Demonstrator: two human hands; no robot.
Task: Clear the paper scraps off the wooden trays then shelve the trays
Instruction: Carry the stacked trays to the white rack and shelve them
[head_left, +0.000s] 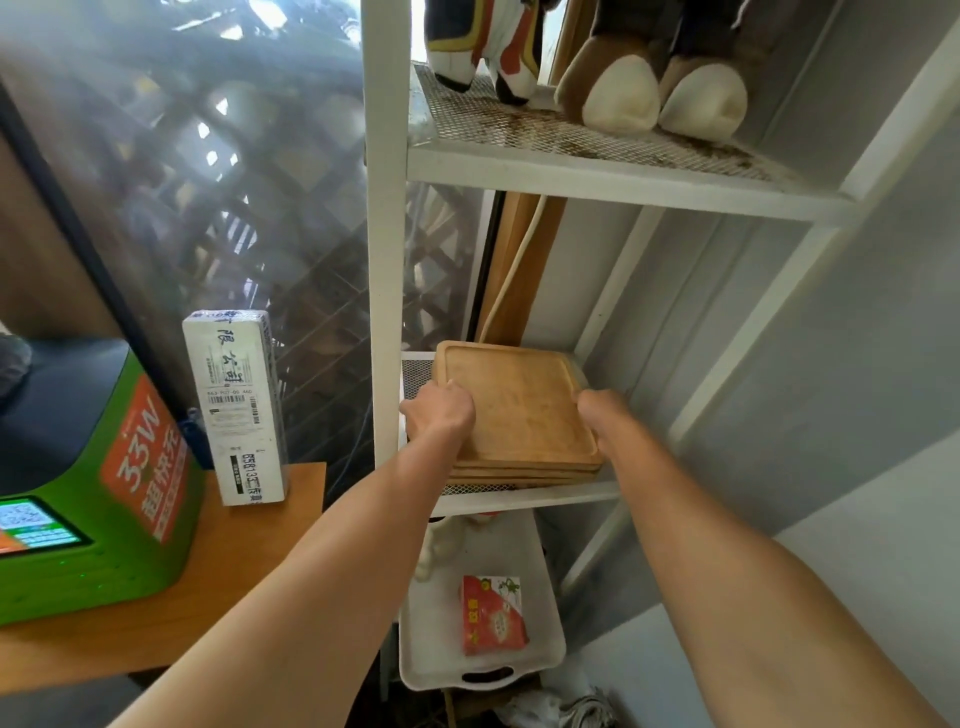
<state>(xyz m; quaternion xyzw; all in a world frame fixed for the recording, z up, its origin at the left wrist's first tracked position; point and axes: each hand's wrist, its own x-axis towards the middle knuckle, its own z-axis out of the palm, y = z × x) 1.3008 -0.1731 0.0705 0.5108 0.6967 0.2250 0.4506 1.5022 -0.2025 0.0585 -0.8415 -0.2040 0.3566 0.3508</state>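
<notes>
A stack of square wooden trays (519, 405) lies on the middle mesh shelf (524, 498) of a white metal rack. The top tray's surface is bare, with no paper on it. My left hand (439, 413) grips the stack's left edge, thumb on top. Gripping the right edge is my right hand (605, 413), its fingers curled round the side. Both forearms reach in from the bottom of the view.
Plush toys (613, 88) stand on the upper mesh shelf. Below, a white plastic basket (441, 660) holds a red packet (492, 616). To the left, a wooden table (249, 561) carries a green charging kiosk (88, 499) and a white carton (239, 405). The rack's white post (387, 260) stands beside my left hand.
</notes>
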